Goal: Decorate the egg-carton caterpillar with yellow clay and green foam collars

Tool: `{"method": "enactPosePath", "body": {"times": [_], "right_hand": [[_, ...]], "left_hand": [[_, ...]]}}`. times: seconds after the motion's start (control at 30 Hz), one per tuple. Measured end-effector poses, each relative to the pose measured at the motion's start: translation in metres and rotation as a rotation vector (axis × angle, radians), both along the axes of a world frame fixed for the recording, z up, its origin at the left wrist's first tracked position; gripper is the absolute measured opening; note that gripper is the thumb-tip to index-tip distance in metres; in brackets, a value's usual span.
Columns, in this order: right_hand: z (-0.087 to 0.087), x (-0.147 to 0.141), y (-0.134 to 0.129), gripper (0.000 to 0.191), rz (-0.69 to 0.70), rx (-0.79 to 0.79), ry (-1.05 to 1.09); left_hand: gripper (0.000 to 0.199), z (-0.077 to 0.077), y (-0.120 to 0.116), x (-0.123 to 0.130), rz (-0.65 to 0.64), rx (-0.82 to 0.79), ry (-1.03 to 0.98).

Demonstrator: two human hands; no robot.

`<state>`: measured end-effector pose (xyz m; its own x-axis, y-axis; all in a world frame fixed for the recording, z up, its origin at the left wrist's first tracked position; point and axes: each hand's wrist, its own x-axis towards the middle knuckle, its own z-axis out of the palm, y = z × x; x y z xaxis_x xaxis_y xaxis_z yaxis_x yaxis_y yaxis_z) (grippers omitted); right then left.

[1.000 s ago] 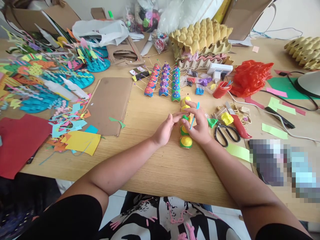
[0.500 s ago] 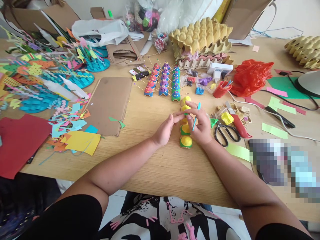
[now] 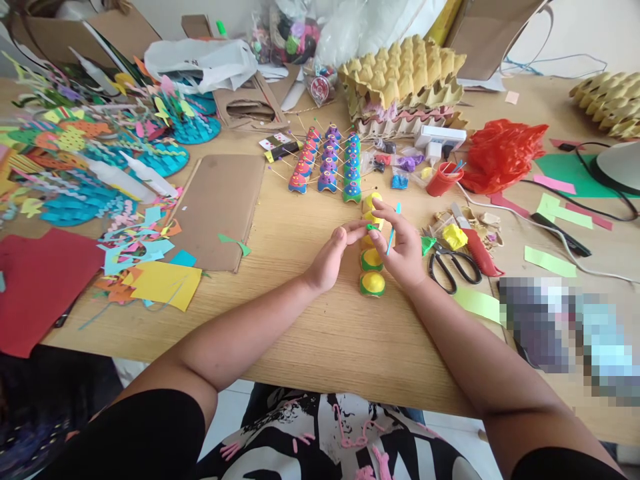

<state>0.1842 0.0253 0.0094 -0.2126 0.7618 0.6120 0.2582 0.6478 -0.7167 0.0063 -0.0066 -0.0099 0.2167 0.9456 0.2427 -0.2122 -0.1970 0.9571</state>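
A row of egg-carton cups covered in yellow and green clay (image 3: 373, 283) runs away from me, partly hidden under both hands. My left hand (image 3: 327, 261) comes in from the left, its fingers stretched out over the row and its thumb raised. A small bit of green clay (image 3: 371, 227) rests at its fingertips. My right hand (image 3: 404, 252) is on the other side of the row, with a thin blue modelling stick (image 3: 393, 230) held upright between its fingers. Its thumb is close to the green bit; contact is unclear.
Three finished clay-covered rows (image 3: 328, 160) with pins stand behind. To the right lie scissors (image 3: 453, 265), a red-handled cutter (image 3: 481, 252), yellow clay (image 3: 454, 235) and a red cup (image 3: 444, 179). Cardboard (image 3: 220, 207) and paper scraps lie left; egg trays (image 3: 400, 73) are stacked at the back.
My right hand's fingers have shifted slightly, drawing back from the left fingertips. The green bit at the left fingertips now shows more clearly. The left hand has hardly moved.
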Motion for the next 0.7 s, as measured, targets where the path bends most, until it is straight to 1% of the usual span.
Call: {"method": "enactPosePath", "body": {"times": [0.07,0.13,0.27,0.37,0.43,0.53,0.6,0.7], "right_hand": [[-0.0002,-0.0008,0.0001,0.053,0.04,-0.044,0.001],[-0.0005,-0.002,-0.0003,0.056,0.071,-0.071,-0.002],[-0.0005,-0.003,-0.001,0.051,0.106,-0.059,0.013],[-0.0006,-0.0027,-0.0007,0.048,0.101,-0.052,0.005],[-0.0009,-0.0029,-0.0007,0.047,0.09,-0.049,-0.012],[-0.0013,-0.0038,-0.0008,0.05,0.092,-0.014,-0.04],[-0.0011,-0.0041,-0.001,0.053,0.102,0.014,-0.078],[0.0,-0.0034,-0.0018,0.057,0.113,0.04,-0.127]], "left_hand": [[0.076,-0.0003,0.0007,0.0,0.021,-0.004,0.014],[0.076,-0.0012,0.0017,0.0002,0.014,0.001,0.01],[0.076,-0.0021,0.003,0.0013,0.006,0.011,-0.006],[0.077,-0.0004,0.0023,0.0012,0.029,0.007,-0.002],[0.071,0.0011,0.0014,0.0004,0.057,0.032,0.025],[0.053,0.002,0.0011,-0.0002,0.09,0.08,0.056],[0.044,0.0016,0.0019,0.0005,0.118,0.061,0.023],[0.035,0.0011,0.0033,0.0025,0.173,-0.005,-0.045]]}}
